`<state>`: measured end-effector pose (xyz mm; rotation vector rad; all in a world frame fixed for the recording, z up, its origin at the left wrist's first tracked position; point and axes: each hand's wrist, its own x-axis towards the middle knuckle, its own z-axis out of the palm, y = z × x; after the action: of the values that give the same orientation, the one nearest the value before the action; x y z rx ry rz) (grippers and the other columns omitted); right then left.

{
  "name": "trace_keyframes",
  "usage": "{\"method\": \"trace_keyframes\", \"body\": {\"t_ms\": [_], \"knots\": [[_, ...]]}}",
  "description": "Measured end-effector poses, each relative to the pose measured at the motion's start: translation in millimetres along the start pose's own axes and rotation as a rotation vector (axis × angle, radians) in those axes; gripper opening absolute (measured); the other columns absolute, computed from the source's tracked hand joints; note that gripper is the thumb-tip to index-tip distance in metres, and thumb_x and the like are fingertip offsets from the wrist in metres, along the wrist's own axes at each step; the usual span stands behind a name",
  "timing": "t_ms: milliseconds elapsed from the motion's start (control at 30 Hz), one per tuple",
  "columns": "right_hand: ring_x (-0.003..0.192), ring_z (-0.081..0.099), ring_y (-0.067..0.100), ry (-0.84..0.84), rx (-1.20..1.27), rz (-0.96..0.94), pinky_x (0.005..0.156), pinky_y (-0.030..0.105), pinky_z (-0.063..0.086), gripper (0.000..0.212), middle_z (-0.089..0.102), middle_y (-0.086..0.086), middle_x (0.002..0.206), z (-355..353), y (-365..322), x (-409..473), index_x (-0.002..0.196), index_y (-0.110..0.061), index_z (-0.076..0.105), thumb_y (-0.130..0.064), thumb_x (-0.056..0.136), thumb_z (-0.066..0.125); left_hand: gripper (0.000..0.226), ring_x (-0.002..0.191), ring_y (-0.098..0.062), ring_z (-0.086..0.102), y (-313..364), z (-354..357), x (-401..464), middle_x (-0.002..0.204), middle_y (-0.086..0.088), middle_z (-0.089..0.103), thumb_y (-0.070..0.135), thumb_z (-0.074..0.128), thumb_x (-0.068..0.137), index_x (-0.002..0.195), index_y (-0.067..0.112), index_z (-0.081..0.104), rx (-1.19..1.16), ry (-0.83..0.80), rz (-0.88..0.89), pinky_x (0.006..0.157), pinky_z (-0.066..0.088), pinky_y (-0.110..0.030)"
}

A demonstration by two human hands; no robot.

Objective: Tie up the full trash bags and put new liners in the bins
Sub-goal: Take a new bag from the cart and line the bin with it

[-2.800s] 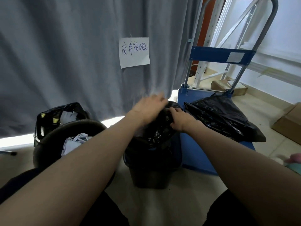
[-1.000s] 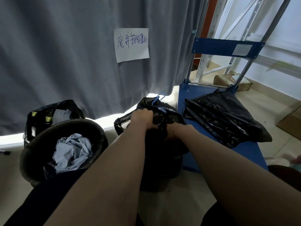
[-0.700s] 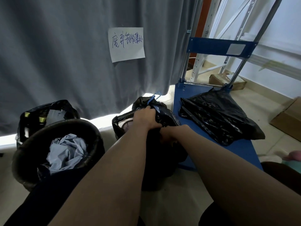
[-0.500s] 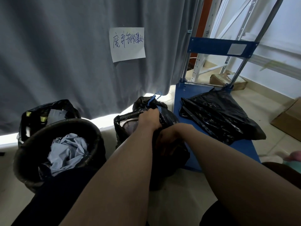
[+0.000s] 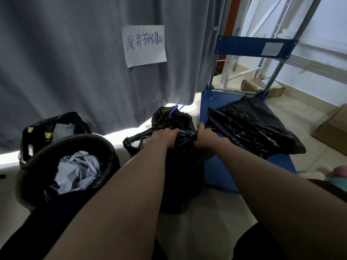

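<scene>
A black trash bag [image 5: 180, 166] sits in the middle bin on the floor. My left hand [image 5: 165, 136] and my right hand [image 5: 204, 136] each grip a twisted strip of the bag's top, stretched taut between them. Behind it stands a tied black bag [image 5: 172, 119] with a blue drawstring. To the left, a round dark bin [image 5: 33, 162] holds a black liner and crumpled pale paper [image 5: 77, 169]. An open black bag [image 5: 56, 126] with packets stands behind that bin.
A blue platform trolley [image 5: 225, 166] at the right carries a flat black bag [image 5: 251, 126]. A grey curtain [image 5: 75, 62] with a handwritten paper sign [image 5: 144, 45] hangs behind. Cardboard boxes [image 5: 332, 132] lie at the far right.
My hands have moved apart from a tight cluster at the bag's top. They now pull a strip of bag taut between them.
</scene>
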<state>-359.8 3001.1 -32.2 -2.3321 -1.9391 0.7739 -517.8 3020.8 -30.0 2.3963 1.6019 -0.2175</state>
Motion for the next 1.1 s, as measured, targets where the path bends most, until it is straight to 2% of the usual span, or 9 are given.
{"method": "trace_keyframes", "body": {"t_ms": [100, 167, 333, 433, 533, 700, 867, 1000, 1100], "knots": [[0.13, 0.042, 0.04, -0.123, -0.065, 0.081, 0.106, 0.048, 0.038, 0.074, 0.039, 0.024, 0.143, 4, -1, 1, 0.148, -0.005, 0.015, -0.029, 0.093, 0.058, 0.051, 0.106, -0.029, 0.058, -8, 2, 1, 0.119, -0.007, 0.057, 0.033, 0.069, 0.078, 0.122, 0.024, 0.045, 0.006, 0.027, 0.017, 0.079, 0.043, -0.038], [0.13, 0.039, 0.044, -0.099, -0.053, 0.09, 0.107, 0.05, 0.037, 0.067, 0.032, 0.025, 0.145, 6, -4, 0, 0.145, -0.007, 0.019, -0.03, 0.094, 0.056, 0.048, 0.106, -0.027, 0.056, -11, 2, 3, 0.118, -0.005, 0.056, 0.04, 0.064, 0.079, 0.12, 0.023, 0.046, -0.046, 0.112, 0.028, 0.082, 0.043, -0.039], [0.116, 0.042, 0.039, 0.293, -0.104, -0.218, 0.096, 0.05, 0.043, 0.032, 0.036, 0.018, 0.127, 2, -25, -6, 0.119, -0.003, 0.045, -0.012, 0.09, 0.053, 0.044, 0.12, -0.03, 0.047, -10, 6, 10, 0.13, -0.01, 0.043, 0.023, 0.052, 0.09, 0.133, 0.015, 0.045, -0.043, 0.182, 0.01, 0.093, 0.043, -0.045], [0.108, 0.049, 0.036, 0.213, -0.082, -0.356, 0.091, 0.049, 0.046, 0.023, 0.044, 0.017, 0.119, 3, -35, -3, 0.111, -0.003, 0.053, -0.003, 0.088, 0.051, 0.046, 0.122, -0.03, 0.048, -8, 14, 13, 0.131, -0.011, 0.046, 0.024, 0.053, 0.092, 0.136, 0.014, 0.043, -0.033, 0.141, 0.001, 0.094, 0.042, -0.044], [0.113, 0.047, 0.035, 0.172, -0.141, -0.392, 0.094, 0.047, 0.044, 0.03, 0.044, 0.017, 0.123, 9, -35, 3, 0.119, -0.003, 0.049, -0.005, 0.089, 0.053, 0.047, 0.122, -0.03, 0.049, -5, 18, 17, 0.132, -0.011, 0.048, 0.029, 0.049, 0.095, 0.139, 0.015, 0.041, -0.011, 0.141, 0.002, 0.096, 0.04, -0.044], [0.126, 0.038, 0.042, 0.049, -0.101, -0.19, 0.103, 0.052, 0.038, 0.05, 0.038, 0.019, 0.137, 15, -21, 11, 0.136, -0.011, 0.034, -0.017, 0.091, 0.056, 0.045, 0.123, -0.028, 0.051, -10, 20, 19, 0.133, -0.007, 0.051, 0.027, 0.048, 0.093, 0.138, 0.024, 0.046, -0.002, 0.156, -0.032, 0.097, 0.039, -0.043], [0.129, 0.044, 0.037, -0.185, -0.127, 0.037, 0.106, 0.047, 0.039, 0.064, 0.04, 0.02, 0.143, 12, -1, 8, 0.147, -0.007, 0.023, -0.032, 0.096, 0.053, 0.046, 0.123, -0.03, 0.052, -26, 18, 16, 0.136, -0.009, 0.053, 0.034, 0.05, 0.092, 0.134, 0.016, 0.048, 0.064, 0.126, -0.219, 0.1, 0.038, -0.043], [0.123, 0.052, 0.031, -0.289, -0.311, 0.034, 0.098, 0.041, 0.045, 0.046, 0.046, 0.012, 0.142, 4, 7, -5, 0.14, -0.009, 0.043, -0.033, 0.1, 0.043, 0.057, 0.123, -0.029, 0.052, -45, 13, 5, 0.134, -0.009, 0.053, 0.043, 0.054, 0.089, 0.136, 0.013, 0.044, 0.035, 0.038, -0.368, 0.101, 0.036, -0.041], [0.116, 0.053, 0.032, -0.171, -0.283, 0.036, 0.095, 0.04, 0.045, 0.045, 0.047, 0.017, 0.138, 3, 0, -10, 0.134, -0.004, 0.046, -0.03, 0.098, 0.05, 0.056, 0.125, -0.03, 0.05, -56, 5, -5, 0.136, -0.01, 0.051, 0.037, 0.056, 0.089, 0.136, 0.011, 0.042, -0.018, 0.019, -0.369, 0.1, 0.038, -0.041]]}}
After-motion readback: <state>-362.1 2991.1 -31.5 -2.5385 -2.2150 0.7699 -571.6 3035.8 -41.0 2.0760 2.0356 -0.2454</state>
